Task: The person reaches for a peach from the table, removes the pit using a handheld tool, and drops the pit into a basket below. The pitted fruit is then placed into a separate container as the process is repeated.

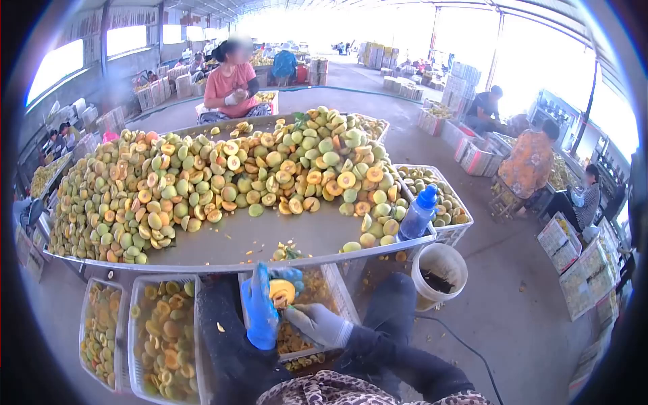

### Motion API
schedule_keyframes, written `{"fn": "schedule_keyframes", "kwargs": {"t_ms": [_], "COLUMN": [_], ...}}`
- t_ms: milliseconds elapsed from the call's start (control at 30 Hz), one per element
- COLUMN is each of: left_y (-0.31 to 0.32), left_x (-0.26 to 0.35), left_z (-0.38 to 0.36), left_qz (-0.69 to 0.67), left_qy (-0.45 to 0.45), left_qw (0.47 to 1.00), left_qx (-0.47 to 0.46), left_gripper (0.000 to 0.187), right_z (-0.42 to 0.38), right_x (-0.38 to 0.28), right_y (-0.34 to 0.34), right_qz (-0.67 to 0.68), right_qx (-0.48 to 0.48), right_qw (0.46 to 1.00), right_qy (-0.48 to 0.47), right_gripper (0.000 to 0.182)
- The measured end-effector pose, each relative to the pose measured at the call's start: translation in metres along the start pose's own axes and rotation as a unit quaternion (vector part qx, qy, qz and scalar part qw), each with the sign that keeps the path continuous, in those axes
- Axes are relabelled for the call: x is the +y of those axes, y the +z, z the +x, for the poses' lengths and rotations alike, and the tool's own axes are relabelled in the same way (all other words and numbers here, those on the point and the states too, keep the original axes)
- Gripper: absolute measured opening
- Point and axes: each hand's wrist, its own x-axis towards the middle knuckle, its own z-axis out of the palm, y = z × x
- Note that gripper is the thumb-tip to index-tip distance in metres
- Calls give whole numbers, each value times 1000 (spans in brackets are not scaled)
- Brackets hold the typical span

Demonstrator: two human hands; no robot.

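Note:
My left hand (262, 307), in a blue glove, is closed round a cut fruit half (282, 291) with orange flesh facing up. Beside it my right hand (318, 324), in a grey-white glove, has its fingertips pressed together at the fruit's lower edge; whatever they pinch is too small to make out. Both hands are over a white crate (342, 293) of fruit pieces between my knees. In front of them, a metal table (229, 239) bears a large heap of green and orange fruit (196, 175), many cut in half.
A blue bottle (417, 214) stands at the table's right corner, above a white bucket (439, 271). Crates of fruit halves (165, 337) lie at lower left. A person in a pink top (231, 88) sits across the table. A cable (466, 344) crosses the floor at right.

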Motion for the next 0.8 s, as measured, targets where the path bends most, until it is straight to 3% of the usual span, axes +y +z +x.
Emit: {"fn": "schedule_keyframes", "kwargs": {"t_ms": [33, 100, 133, 167, 233, 267, 300, 367, 400, 433, 500, 533, 567, 633, 700, 800], "left_y": [-4, -14, -14, -15, -17, -13, -6, 2, 0, -2, -8, -15, -20, -21, -16, -18], "left_x": [-1, -3, 4, 4, -2, -6, -8, -11, -12, -13, -14, -9, -7, 2, 5, 1], "left_z": [0, 2, 2, 3, 3, 4, 1, -5, -6, -8, -11, -15, -16, -9, -7, 6], "left_qz": [-1, 68, 179, 178, 215, 109, 108, -121, -121, -80, 3, -14, -16, -51, -76, -210], "left_qy": [5, -29, -90, -84, -42, 50, 52, 88, 88, 111, 151, 78, 73, 1, 44, -44], "left_qw": [1000, 990, 968, 969, 958, 979, 979, 988, 989, 990, 985, 989, 990, 973, 957, 925], "left_qx": [-5, -117, -149, -151, -185, -167, -167, -18, -17, -37, -77, -127, -123, -227, -275, -313], "left_gripper": [55, 56, 56, 56, 55, 54, 54, 52, 52, 50, 46, 40, 40, 40, 41, 36], "right_z": [0, -3, 1, 0, -9, -14, -16, -16, -13, -14, -17, -18, -18, -21, -28, -24], "right_x": [5, 17, 22, 24, 12, -1, -9, -19, -10, -7, -3, -2, -3, -5, -12, -8], "right_y": [0, -3, -7, -10, -11, -6, -4, -1, 6, 8, 13, 11, 5, 3, 5, 10], "right_qz": [-3, -52, -124, -127, 28, 123, 122, 243, 300, 300, 176, 179, 176, 181, 341, 373], "right_qx": [3, -13, -32, -30, -83, -88, -89, -89, -91, -91, -56, -55, -98, -139, -227, -212], "right_qw": [1000, 998, 989, 989, 994, 987, 987, 961, 947, 946, 982, 981, 976, 968, 906, 897], "right_qy": [-6, 25, 69, 66, 62, 48, 47, 99, 78, 78, 45, 50, 80, 107, 104, 109], "right_gripper": [53, 54, 55, 55, 55, 52, 52, 51, 53, 53, 53, 53, 53, 52, 50, 50]}}
